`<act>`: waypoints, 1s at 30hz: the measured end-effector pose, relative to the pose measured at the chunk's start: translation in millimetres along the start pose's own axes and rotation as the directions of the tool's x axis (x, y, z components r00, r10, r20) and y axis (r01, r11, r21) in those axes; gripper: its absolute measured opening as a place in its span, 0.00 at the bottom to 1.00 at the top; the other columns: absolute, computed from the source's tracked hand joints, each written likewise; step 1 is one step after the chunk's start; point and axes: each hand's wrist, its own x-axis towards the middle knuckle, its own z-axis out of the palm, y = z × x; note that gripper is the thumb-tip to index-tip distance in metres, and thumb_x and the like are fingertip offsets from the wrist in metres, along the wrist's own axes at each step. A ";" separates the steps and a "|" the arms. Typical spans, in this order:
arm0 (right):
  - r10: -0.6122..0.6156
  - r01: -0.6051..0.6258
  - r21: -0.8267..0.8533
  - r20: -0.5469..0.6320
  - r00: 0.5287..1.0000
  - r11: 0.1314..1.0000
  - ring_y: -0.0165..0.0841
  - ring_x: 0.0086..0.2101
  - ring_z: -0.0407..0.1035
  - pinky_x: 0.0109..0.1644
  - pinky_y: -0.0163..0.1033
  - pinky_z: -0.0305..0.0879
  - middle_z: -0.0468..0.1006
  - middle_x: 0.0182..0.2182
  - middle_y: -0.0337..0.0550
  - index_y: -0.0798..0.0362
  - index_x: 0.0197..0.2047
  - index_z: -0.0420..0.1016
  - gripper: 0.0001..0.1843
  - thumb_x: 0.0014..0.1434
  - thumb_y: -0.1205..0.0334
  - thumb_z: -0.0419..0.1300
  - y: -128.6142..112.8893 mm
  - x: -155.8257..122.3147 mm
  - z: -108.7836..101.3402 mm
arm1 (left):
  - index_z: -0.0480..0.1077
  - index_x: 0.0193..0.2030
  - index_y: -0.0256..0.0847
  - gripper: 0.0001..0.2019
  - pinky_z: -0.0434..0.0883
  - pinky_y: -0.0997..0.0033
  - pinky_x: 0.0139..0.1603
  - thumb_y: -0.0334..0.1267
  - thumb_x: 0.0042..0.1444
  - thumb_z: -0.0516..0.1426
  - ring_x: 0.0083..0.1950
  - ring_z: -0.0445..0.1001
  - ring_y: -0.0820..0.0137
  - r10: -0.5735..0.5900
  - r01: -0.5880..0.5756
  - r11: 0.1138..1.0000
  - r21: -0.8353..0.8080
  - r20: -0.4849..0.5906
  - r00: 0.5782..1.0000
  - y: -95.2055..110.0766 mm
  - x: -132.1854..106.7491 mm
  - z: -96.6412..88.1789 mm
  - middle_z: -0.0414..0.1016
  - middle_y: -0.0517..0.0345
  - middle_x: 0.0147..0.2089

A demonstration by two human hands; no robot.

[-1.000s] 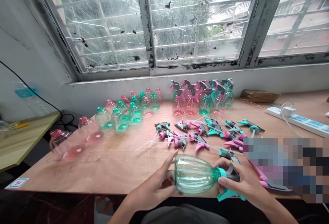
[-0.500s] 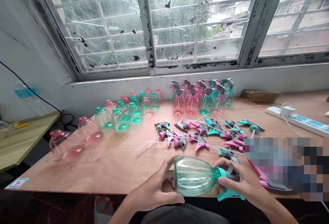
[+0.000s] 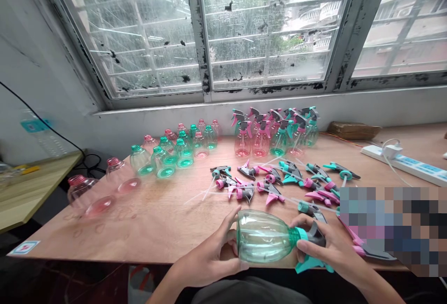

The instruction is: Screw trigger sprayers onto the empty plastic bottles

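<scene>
I hold a clear green spray bottle on its side over the near edge of the wooden table. My left hand is wrapped round its base. My right hand is closed on the grey and teal trigger head at the bottle's neck. Just beyond my hands lie several loose trigger heads, pink and teal, with thin dip tubes.
Open green and pink bottles stand at the table's left and middle back. Finished bottles with trigger heads are grouped under the window. A white power strip lies at the right. A lower side table stands far left.
The bottle has shifted very slightly in my hands, and my left fingers have adjusted round its base. Everything else is unchanged.
</scene>
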 end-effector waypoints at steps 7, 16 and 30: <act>0.003 -0.004 0.045 0.001 1.000 0.999 0.40 0.30 0.78 0.37 0.44 0.76 0.82 0.26 0.40 0.51 0.47 0.72 0.19 0.61 0.48 0.70 2.2 -0.1 -0.1 | 0.37 0.79 0.54 0.52 0.65 0.54 0.66 0.38 0.60 0.68 0.56 0.74 0.61 0.017 -0.017 0.998 -0.054 -0.002 1.000 -11.4 -0.3 -3.2 0.71 0.47 0.60; -0.002 0.002 0.016 -0.002 1.000 1.000 0.39 0.30 0.78 0.37 0.43 0.75 0.82 0.26 0.40 0.51 0.47 0.73 0.19 0.62 0.48 0.70 4.5 0.1 -1.2 | 0.36 0.79 0.56 0.47 0.65 0.54 0.66 0.40 0.64 0.64 0.44 0.73 0.68 0.041 -0.041 0.999 0.012 -0.023 0.999 -10.9 0.0 -2.4 0.71 0.52 0.52; -0.002 0.002 0.013 -0.007 1.000 1.000 0.39 0.30 0.79 0.37 0.42 0.77 0.83 0.26 0.40 0.50 0.47 0.73 0.18 0.62 0.48 0.70 0.7 -0.6 -0.2 | 0.30 0.80 0.57 0.57 0.68 0.56 0.63 0.36 0.58 0.68 0.58 0.74 0.60 -0.010 0.010 0.998 -0.068 0.005 1.000 -9.4 1.5 -3.3 0.68 0.46 0.65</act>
